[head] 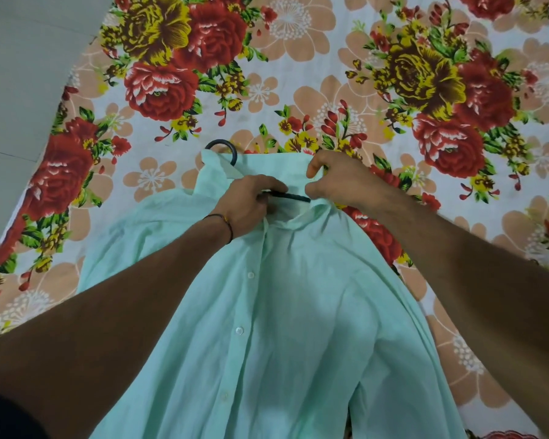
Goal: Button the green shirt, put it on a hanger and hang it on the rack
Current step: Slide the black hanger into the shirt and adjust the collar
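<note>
the pale green cotton shirt [298, 312] lies buttoned, front up, on the floral bedsheet [298, 74]. at its collar the left hand [248, 204] pinches the black plastic hanger [293, 196] while the right hand [343, 179] grips collar cloth, likely to seat the hanger inside. beyond, its hook pokes out above the collar.

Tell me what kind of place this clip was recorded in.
Probably a bedroom at home. The green shirt lies on a floral bedsheet spread like a bed cover, pale floor beside it, and a black hanger is being fitted at the collar by hand.
</note>
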